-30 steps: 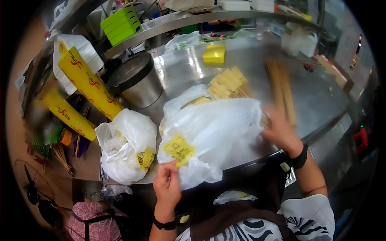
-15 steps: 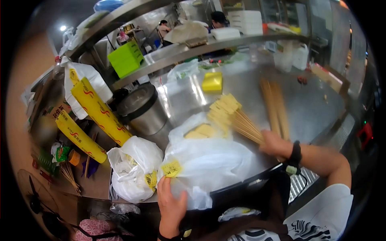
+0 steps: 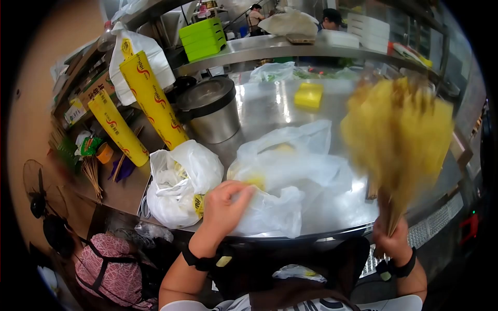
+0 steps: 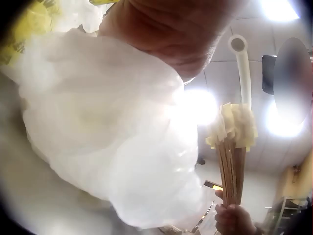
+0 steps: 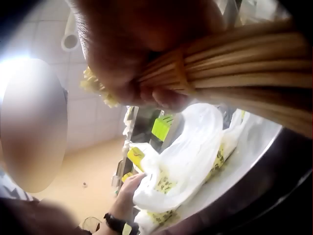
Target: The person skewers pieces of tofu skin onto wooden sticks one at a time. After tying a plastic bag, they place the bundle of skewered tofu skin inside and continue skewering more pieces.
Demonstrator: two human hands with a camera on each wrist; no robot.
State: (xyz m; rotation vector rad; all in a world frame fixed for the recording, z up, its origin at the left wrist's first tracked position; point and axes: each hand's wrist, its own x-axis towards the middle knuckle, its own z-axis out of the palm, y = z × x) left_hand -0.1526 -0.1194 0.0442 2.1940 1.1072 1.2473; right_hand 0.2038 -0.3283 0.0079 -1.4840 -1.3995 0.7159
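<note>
My right hand [image 3: 391, 241] grips a bundle of wooden skewers [image 3: 392, 205] by the stick ends. Flat yellow food pieces [image 3: 397, 124], blurred by motion, fan out at its top in the head view. A band [image 5: 181, 73] circles the sticks beside my fingers in the right wrist view. On the steel table lies a white plastic bag [image 3: 290, 155] with yellow print, partly collapsed. My left hand [image 3: 225, 207] pinches the near left edge of this bag, thumb against curled fingers. Some pale yellow contents [image 3: 284, 148] show at its mouth.
A second full white bag [image 3: 181, 181] stands left of the first. Behind it are yellow printed rolls [image 3: 153, 103] and a lidded steel pot [image 3: 210, 111]. A yellow block [image 3: 308, 95] lies farther back on the table. At lower left is another person [image 3: 111, 264].
My right hand has lifted the skewer bundle off the bag and swung it upright at the right. My left hand has gone from loose fingers to pinching the bag's edge.
</note>
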